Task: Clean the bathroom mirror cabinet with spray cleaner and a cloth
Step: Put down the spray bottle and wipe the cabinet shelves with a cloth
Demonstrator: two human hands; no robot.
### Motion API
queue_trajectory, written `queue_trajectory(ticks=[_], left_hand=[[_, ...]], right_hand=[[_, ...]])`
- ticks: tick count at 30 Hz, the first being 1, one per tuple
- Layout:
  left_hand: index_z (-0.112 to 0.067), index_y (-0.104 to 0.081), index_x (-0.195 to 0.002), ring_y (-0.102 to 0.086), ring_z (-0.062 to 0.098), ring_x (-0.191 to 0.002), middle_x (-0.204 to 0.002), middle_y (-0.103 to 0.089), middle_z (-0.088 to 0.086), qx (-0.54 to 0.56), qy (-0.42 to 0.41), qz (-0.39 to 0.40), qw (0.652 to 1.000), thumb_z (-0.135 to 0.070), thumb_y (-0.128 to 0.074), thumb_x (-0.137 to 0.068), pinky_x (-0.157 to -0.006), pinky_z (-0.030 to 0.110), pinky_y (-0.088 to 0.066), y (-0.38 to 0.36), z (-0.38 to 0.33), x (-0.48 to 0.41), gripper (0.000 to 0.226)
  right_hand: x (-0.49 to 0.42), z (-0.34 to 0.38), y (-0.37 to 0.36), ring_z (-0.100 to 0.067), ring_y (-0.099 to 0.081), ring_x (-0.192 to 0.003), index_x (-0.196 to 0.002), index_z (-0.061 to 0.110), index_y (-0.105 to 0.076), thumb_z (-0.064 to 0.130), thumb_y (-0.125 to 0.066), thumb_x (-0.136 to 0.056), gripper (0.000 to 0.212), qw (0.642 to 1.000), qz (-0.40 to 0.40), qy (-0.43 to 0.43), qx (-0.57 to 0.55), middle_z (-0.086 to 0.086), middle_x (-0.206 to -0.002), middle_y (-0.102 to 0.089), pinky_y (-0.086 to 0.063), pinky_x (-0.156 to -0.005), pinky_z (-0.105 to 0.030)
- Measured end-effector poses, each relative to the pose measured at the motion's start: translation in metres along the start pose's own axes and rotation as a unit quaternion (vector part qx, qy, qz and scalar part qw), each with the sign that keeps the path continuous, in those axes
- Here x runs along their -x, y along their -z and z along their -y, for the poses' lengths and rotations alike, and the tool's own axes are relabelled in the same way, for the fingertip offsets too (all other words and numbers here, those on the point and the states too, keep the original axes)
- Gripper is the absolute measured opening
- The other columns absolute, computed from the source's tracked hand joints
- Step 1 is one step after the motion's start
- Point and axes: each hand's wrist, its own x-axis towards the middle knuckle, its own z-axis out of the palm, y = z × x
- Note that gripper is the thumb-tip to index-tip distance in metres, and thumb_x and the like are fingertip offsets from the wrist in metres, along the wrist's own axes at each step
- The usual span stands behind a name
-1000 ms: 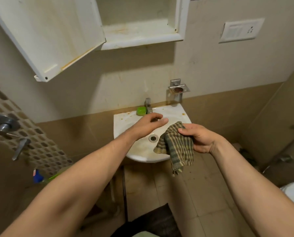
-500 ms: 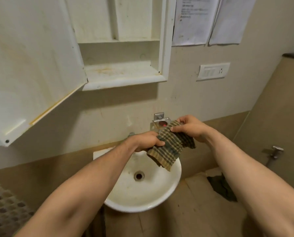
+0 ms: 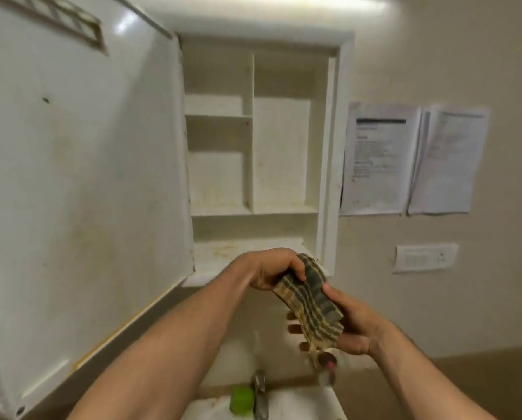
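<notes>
Since half a second ago: both hands are raised from over the sink to the cabinet foot. Cloth: soft checked green-and-tan weave, folded into a thick pad, just in front of the rust-stained bottom shelf. Left hand clasps its far end; right hand cups its near end. Cabinet: glossy white, boxy compartments, door open at left. Risks: a loosened grip mid-fold could drop the pad into the sink; the left elbow may knock the door's edge.

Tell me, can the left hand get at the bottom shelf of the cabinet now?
Probably yes. The door stands swung open to the left, and the left hand is just in front of the bottom shelf, with nothing seen between them. It grips the cloth together with the right hand.
</notes>
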Motion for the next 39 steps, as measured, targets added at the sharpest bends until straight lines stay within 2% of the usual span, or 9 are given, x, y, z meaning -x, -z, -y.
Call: queue_trajectory(ticks=[3,7,12,16,19,23,26,33,39], left_hand=[[0.005,-0.064,-0.105,-0.063,0.038,-0.087,-0.098,-0.064,0.026,-0.052,-0.056,-0.087,0.993,0.004,-0.050,-0.088,-0.075,0.046,-0.054,0.021,-0.048,0.022,0.022],[-0.007,-0.074,-0.093,-0.070,0.022,-0.077,-0.083,-0.074,0.009,-0.211,-0.155,-0.275,0.925,-0.002,-0.067,-0.083,-0.075,0.038,-0.060,0.048,-0.105,0.048,0.013],[-0.014,-0.057,-0.139,-0.061,0.020,-0.119,-0.132,-0.062,0.003,-0.237,-0.259,-0.523,0.777,-0.034,-0.065,-0.096,-0.099,0.035,-0.052,0.081,-0.147,0.075,0.049],[-0.015,-0.050,-0.142,-0.050,0.021,-0.130,-0.143,-0.050,0.002,-0.416,-0.231,-0.627,0.616,-0.031,-0.050,-0.096,-0.103,0.037,-0.048,0.112,-0.168,0.106,0.049],[-0.010,-0.048,-0.142,-0.041,0.027,-0.137,-0.149,-0.043,0.008,-0.522,-0.188,-0.657,0.510,-0.023,-0.047,-0.092,-0.107,0.039,-0.043,0.128,-0.183,0.121,0.052],[-0.003,-0.042,-0.147,-0.040,0.031,-0.138,-0.152,-0.041,0.016,-0.543,-0.185,-0.705,0.416,-0.021,-0.053,-0.088,-0.114,0.039,-0.038,0.137,-0.204,0.137,0.063],[-0.002,-0.036,-0.148,-0.040,0.028,-0.138,-0.152,-0.037,0.015,-0.454,-0.265,-0.735,0.428,-0.010,-0.053,-0.087,-0.113,0.036,-0.044,0.142,-0.217,0.142,0.064],[-0.010,-0.022,-0.157,-0.024,0.026,-0.153,-0.167,-0.018,0.007,-0.302,-0.351,-0.769,0.441,0.005,-0.053,-0.084,-0.121,0.040,-0.037,0.143,-0.231,0.146,0.082],[-0.015,-0.022,-0.157,-0.015,0.020,-0.156,-0.169,-0.014,0.002,-0.369,-0.333,-0.721,0.482,-0.003,-0.058,-0.085,-0.124,0.037,-0.028,0.144,-0.229,0.142,0.082]], right_hand=[[-0.022,0.050,-0.036,-0.050,-0.061,-0.120,-0.142,0.002,-0.056,0.027,-0.088,-0.076,0.077,0.999,-0.001,0.045,0.013,-0.027,-0.140,-0.056,-0.062,-0.077,-0.053],[-0.042,0.111,-0.075,-0.036,-0.077,-0.083,-0.131,-0.007,-0.059,0.011,-0.078,-0.078,0.060,0.994,-0.073,0.077,-0.012,-0.029,-0.116,-0.071,-0.059,-0.045,-0.031],[-0.058,0.207,-0.136,-0.035,-0.074,-0.079,-0.120,-0.005,-0.063,0.021,-0.065,-0.096,0.035,0.974,-0.113,0.193,-0.028,-0.024,-0.097,-0.075,-0.064,-0.071,-0.044],[-0.077,0.274,-0.185,-0.021,-0.072,-0.068,-0.120,0.015,-0.058,0.035,-0.063,-0.097,0.031,0.901,-0.211,0.378,0.018,-0.007,-0.095,-0.070,-0.058,-0.054,-0.036],[-0.102,0.306,-0.213,-0.019,-0.065,-0.104,-0.130,0.025,-0.051,0.029,-0.059,-0.100,0.032,0.751,-0.329,0.536,0.202,-0.001,-0.126,-0.060,-0.056,-0.080,-0.033],[-0.132,0.344,-0.232,-0.024,-0.015,-0.155,-0.157,0.028,-0.034,0.007,-0.053,-0.090,0.073,0.340,-0.386,0.643,0.567,0.003,-0.167,-0.025,-0.008,-0.127,-0.047],[-0.158,0.358,-0.250,-0.023,-0.006,-0.158,-0.159,0.024,-0.033,0.007,-0.052,-0.096,0.068,0.225,-0.292,0.615,0.697,0.001,-0.169,-0.021,0.000,-0.128,-0.044],[-0.193,0.354,-0.272,-0.013,-0.011,-0.157,-0.162,0.028,-0.019,0.036,-0.057,-0.102,0.071,0.188,-0.148,0.514,0.824,0.006,-0.169,-0.020,-0.012,-0.129,-0.040],[-0.174,0.373,-0.251,-0.018,-0.021,-0.155,-0.162,0.027,-0.014,0.028,-0.062,-0.099,0.079,0.064,-0.164,0.468,0.866,0.001,-0.169,-0.016,-0.026,-0.125,-0.043]])
